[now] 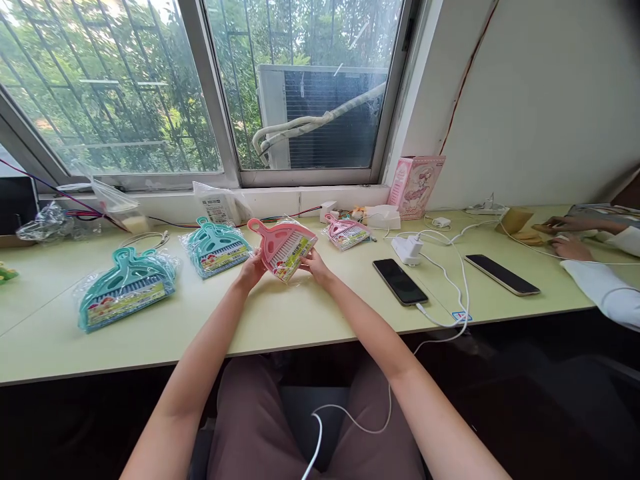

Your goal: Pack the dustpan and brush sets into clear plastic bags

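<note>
Both hands hold a pink dustpan and brush set (281, 245) in clear plastic wrap, tilted above the table. My left hand (252, 269) grips its lower left edge, and my right hand (316, 264) is closed on its lower right side. Some fingers are hidden behind the set. Left of it lies a wrapped teal dustpan set (215, 247), with a larger-looking teal dustpan set (126, 288) nearer the table's front. Another wrapped pink dustpan set (346, 231) lies to the right, further back.
A black phone (400, 281) on a white cable lies right, beside a white charger (408, 249). Farther right are another phone (502, 274) and another person's hands (570, 247). A pink box (416, 187) stands by the window, and a clear plastic bag (220, 203) lies at the back.
</note>
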{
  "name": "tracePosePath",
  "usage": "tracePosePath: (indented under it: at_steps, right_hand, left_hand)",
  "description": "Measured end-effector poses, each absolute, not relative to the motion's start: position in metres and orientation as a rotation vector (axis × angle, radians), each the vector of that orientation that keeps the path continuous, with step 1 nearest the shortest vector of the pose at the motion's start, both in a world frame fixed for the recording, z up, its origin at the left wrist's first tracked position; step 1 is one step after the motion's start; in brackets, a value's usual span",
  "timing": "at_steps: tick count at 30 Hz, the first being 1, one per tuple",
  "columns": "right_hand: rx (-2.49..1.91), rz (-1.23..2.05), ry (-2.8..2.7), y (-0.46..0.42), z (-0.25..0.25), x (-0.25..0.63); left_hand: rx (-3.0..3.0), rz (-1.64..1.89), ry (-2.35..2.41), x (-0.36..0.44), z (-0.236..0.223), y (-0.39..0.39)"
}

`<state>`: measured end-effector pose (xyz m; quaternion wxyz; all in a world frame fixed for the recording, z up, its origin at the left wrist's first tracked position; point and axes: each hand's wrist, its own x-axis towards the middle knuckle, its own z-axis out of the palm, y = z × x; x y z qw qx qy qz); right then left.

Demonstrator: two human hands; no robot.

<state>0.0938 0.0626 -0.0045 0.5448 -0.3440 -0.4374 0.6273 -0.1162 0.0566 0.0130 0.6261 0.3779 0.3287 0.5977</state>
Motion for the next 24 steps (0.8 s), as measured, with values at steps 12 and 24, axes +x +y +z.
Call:
tracePosePath:
  at_steps: [12, 24]
  right_hand:
    - [-0.811, 1.463, -1.237, 0.062, -0.007, 0.097]
    - [-0.920, 1.251, -1.020, 0.074, -0.017, 0.100]
  left_hand:
    - [0.915, 1.374, 0.757, -0.116, 0.013, 0.056]
    - [1.097, 1.085, 0.773, -0.116, 0.006, 0.054]
